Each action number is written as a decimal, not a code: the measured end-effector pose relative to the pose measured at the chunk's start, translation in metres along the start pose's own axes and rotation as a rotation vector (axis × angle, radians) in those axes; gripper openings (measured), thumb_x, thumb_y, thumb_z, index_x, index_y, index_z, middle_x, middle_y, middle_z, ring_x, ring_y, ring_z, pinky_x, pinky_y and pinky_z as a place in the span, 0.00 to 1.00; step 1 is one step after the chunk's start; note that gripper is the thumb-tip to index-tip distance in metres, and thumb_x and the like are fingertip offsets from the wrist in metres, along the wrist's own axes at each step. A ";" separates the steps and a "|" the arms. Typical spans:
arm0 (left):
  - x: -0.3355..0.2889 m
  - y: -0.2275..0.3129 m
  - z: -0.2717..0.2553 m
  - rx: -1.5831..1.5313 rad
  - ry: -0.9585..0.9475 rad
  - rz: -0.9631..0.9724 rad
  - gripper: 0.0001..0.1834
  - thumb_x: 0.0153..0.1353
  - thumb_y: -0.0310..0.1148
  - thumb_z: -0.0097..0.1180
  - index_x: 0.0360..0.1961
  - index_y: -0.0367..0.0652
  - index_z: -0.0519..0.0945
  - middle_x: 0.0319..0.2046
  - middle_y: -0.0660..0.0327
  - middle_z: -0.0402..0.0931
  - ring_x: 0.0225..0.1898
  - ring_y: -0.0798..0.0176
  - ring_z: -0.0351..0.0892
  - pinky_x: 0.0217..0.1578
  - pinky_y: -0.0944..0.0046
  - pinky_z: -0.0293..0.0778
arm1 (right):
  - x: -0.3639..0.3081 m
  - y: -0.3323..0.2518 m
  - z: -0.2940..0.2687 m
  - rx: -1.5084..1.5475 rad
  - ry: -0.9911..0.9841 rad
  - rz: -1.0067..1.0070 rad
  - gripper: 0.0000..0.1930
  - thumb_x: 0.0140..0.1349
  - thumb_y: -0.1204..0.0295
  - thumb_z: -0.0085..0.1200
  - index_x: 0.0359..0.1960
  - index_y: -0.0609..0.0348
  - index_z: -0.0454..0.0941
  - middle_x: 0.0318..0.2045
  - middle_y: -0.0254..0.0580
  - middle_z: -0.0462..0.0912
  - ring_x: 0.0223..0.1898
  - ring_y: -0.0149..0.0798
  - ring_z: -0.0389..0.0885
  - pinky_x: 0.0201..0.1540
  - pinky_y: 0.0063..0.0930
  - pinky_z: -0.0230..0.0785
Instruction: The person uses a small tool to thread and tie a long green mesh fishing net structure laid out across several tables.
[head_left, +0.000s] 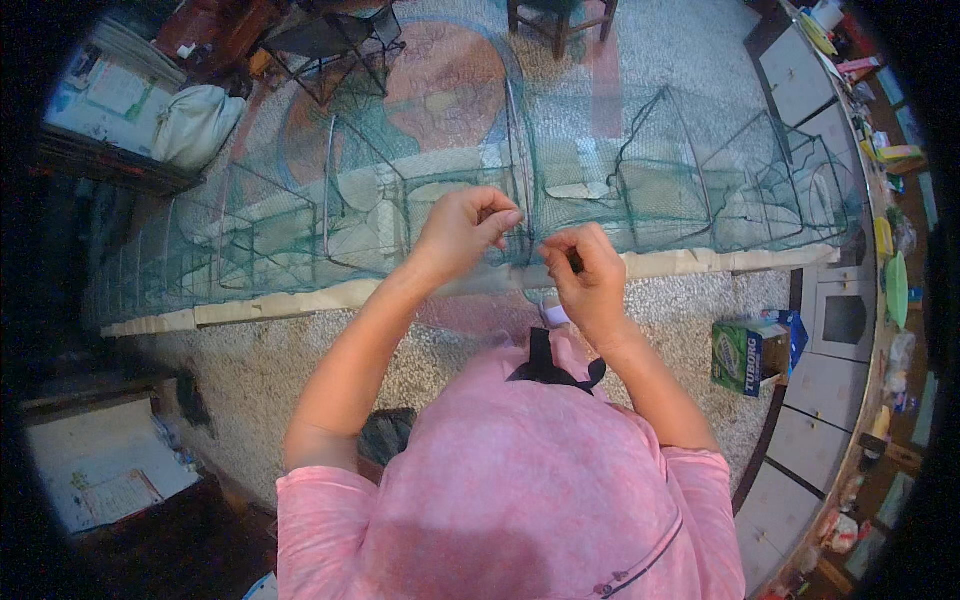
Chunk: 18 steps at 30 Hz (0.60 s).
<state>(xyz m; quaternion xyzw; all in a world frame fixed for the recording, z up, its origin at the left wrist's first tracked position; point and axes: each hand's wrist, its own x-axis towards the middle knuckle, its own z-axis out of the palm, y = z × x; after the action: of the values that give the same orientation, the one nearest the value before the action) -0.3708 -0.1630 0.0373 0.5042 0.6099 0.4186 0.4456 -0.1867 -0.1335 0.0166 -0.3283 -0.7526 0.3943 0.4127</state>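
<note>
Your left hand (462, 230) and right hand (585, 272) both pinch the green mesh of the long wire-framed net trap (420, 200) — stretched across the speckled floor (260, 360) — fingers closed on netting.

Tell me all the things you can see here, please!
net trap: one, green mesh on wire frames, long, stretched across the floor
board strip: one, pale, under the net
carton: one, green and white, floor at right
bag: one, white, upper left
chair: one, dark wood, top
cabinets: several, grey, right edge
left hand: one, fingers pinching the net
right hand: one, fingers pinched at the net
</note>
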 end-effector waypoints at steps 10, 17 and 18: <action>-0.017 0.000 0.018 0.067 0.392 0.173 0.06 0.62 0.31 0.45 0.30 0.40 0.69 0.22 0.67 0.69 0.21 0.75 0.66 0.23 0.74 0.64 | 0.036 -0.039 0.008 -0.446 -0.077 -0.251 0.05 0.48 0.73 0.55 0.28 0.54 0.75 0.24 0.40 0.70 0.30 0.46 0.72 0.28 0.36 0.65; -0.022 0.010 0.019 -0.778 0.361 -0.023 0.05 0.62 0.31 0.44 0.31 0.43 0.68 0.25 0.67 0.69 0.23 0.78 0.65 0.23 0.78 0.60 | 0.059 -0.033 0.001 -0.293 -0.275 -0.178 0.06 0.48 0.73 0.57 0.28 0.56 0.74 0.26 0.42 0.71 0.30 0.46 0.71 0.29 0.34 0.63; -0.022 0.010 0.018 -0.787 0.376 -0.050 0.05 0.62 0.31 0.44 0.32 0.43 0.68 0.26 0.67 0.70 0.25 0.76 0.67 0.26 0.76 0.63 | 0.062 -0.034 0.005 -0.259 -0.265 -0.240 0.06 0.48 0.73 0.57 0.28 0.57 0.73 0.26 0.42 0.71 0.29 0.47 0.71 0.30 0.34 0.63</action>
<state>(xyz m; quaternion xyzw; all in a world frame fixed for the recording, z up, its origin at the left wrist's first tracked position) -0.3487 -0.1823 0.0446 0.1958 0.4863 0.6929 0.4950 -0.2238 -0.1003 0.0663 -0.2318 -0.8784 0.2822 0.3085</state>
